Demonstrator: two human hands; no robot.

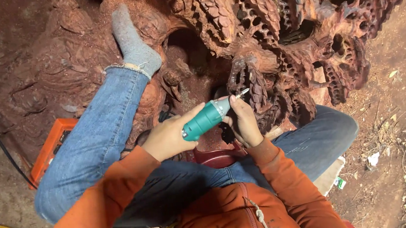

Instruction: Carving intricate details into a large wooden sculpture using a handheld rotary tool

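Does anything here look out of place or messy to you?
Nothing looks broken. Both hands, left hand and right hand, hold a green rotary tool against the reddish wood carving. Red dust coats the ground, and dry leaves and paper scraps lie at right. A socked foot rests on the carving.

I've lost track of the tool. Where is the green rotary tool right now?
In the head view, the green rotary tool is at centre frame, gripped by the left hand and steadied by the right hand, its bit against the reddish carved wood.
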